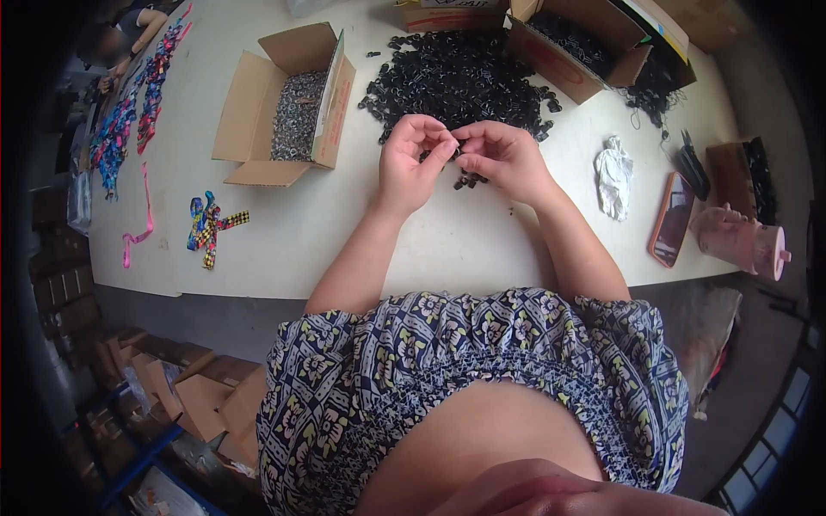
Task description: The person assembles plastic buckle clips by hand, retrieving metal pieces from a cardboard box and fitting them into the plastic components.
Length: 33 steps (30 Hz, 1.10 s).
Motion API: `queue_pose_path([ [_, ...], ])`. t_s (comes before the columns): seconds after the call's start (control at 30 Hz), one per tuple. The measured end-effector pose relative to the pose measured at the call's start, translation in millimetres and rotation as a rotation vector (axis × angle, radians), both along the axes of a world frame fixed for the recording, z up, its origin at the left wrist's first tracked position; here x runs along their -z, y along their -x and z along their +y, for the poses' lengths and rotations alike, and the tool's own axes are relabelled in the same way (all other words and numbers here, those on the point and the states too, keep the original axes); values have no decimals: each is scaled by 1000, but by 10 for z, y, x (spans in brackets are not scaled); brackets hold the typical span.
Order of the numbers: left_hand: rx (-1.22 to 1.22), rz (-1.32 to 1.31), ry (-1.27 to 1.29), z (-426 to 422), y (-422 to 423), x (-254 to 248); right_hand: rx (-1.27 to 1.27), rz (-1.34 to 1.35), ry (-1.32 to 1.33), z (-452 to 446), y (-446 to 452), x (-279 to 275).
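Note:
My left hand (416, 162) and my right hand (503, 159) meet at the near edge of a heap of small black pieces (452, 77), some with a metallic glint. Thumb and fingers of each hand are pinched together. Whatever sits between the fingertips is small and dark, mostly hidden, and I cannot make out its kind. A few loose black pieces (469, 180) lie on the table just below the fingers. Left of the heap stands an open cardboard box (337, 112) holding many small silvery metal pieces (297, 116).
An open box (551, 64) of black pieces stands at the back right. On the right lie a crumpled white item (613, 178), a phone (672, 219), black-handled snips (691, 168) and a pink cup (738, 241). Patterned straps (209, 226) lie left; another person (129, 39) sits far left.

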<state>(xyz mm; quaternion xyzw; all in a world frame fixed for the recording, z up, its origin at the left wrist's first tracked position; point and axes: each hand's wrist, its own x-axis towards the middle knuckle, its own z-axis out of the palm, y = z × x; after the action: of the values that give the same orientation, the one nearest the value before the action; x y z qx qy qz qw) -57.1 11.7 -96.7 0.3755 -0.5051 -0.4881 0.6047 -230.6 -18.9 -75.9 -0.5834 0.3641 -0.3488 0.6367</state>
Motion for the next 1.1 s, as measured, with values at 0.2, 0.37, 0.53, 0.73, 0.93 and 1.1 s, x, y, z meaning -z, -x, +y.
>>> queue_pose_path([
  [0.2,-24,-151,82,-10,-16,96,-77,12,-261,-78,84,-33],
  [0.37,-138,-454,295,-37,-19,-8,-49,-3,-306,-87,108,-17],
  [0.53,-165,-682,426,-45,-15,-117,12,-58,-239,-110,89,25],
  [0.73,-193,-683,356,-50,27,-70,82,3,-64,-70,60,15],
  [0.93,-263,-803,387,-64,24,-72,91,89,-19,-85,62,24],
  [1.1,-327,-899,487,7,-27,-75,131,135,20,25,-14,28],
])
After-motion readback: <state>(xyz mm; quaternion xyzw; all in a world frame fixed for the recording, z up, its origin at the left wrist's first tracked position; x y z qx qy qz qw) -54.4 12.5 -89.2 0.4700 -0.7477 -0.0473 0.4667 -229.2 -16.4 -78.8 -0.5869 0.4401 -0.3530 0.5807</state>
